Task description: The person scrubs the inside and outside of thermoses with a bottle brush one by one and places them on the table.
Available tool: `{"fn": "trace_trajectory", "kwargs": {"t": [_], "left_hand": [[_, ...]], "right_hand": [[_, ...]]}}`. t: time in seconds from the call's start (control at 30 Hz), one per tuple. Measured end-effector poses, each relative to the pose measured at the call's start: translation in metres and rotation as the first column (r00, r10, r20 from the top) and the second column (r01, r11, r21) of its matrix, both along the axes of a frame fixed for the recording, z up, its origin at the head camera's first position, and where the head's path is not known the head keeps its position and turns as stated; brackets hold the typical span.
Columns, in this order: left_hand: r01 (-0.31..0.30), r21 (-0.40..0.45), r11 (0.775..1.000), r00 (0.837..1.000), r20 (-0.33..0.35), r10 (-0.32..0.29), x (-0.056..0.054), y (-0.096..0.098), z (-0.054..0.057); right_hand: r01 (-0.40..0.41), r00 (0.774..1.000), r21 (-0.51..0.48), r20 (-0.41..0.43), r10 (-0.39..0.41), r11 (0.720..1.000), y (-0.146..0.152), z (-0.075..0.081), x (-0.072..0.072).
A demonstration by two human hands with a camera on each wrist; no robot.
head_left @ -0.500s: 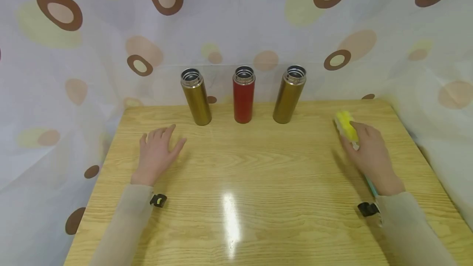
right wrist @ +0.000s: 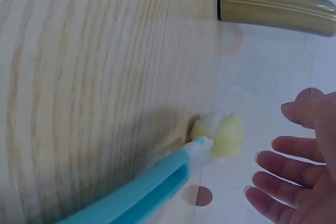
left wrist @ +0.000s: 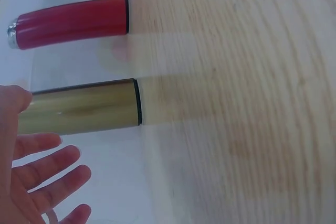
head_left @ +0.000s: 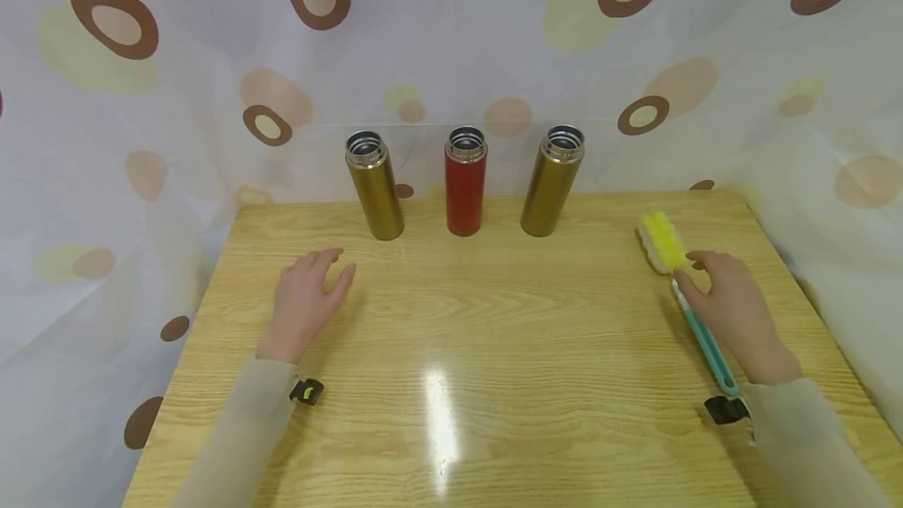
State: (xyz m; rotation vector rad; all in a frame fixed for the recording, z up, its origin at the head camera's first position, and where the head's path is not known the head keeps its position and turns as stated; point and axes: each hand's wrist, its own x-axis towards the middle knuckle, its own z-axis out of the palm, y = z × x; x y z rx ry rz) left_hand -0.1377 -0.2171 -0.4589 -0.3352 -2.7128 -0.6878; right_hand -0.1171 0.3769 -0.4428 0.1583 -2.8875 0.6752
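Three lidless steel flasks stand upright along the back of the table: a gold flask (head_left: pixel 378 193) at left, a red flask (head_left: pixel 464 190) in the middle and another gold flask (head_left: pixel 552 188) at right. On the right side lies a bottle brush (head_left: pixel 708 345) with a yellow and white sponge head (head_left: pixel 661 241) and a teal handle. My right hand (head_left: pixel 737 308) hovers beside the brush, fingers loosely bent, gripping nothing; the right wrist view shows it apart from the sponge. My left hand (head_left: pixel 303 300) is held over the table in front of the left flask, fingers relaxed and holding nothing.
The wooden table (head_left: pixel 451 320) reaches back to a patterned cloth (head_left: pixel 451 45) that hangs behind it and along both sides. Light glares off the table's middle front. Each wrist carries a small black camera.
My right hand has drawn back and to the right from the brush, baring its handle. My left hand has shifted slightly right, its fingers closer together. Brush and flasks stay in place.
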Motion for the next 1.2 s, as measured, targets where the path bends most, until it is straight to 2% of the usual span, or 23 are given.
{"fn": "trace_trajectory", "kwargs": {"t": [0.4, 0.83, 0.97, 1.2], "left_hand": [[0.025, -0.022, 0.999, 0.999, 0.021, -0.025, 0.004, 0.010, -0.002], [0.049, -0.066, 0.997, 0.999, 0.027, -0.047, 0.006, 0.015, -0.005], [0.053, -0.079, 0.996, 0.998, 0.030, -0.051, 0.006, 0.015, -0.008], [0.060, -0.088, 0.994, 0.998, 0.012, -0.059, 0.006, 0.016, -0.010]], "right_hand": [[-0.010, 0.996, 0.010, 0.093, 0.009, 1.000, 0.020, -0.009, 0.004], [-0.032, 0.967, 0.024, 0.255, 0.025, 0.999, 0.045, -0.020, 0.000], [-0.052, 0.966, 0.023, 0.256, 0.044, 0.998, 0.049, -0.024, -0.003], [-0.113, 0.978, 0.025, 0.180, 0.107, 0.993, 0.055, -0.030, -0.006]]}}
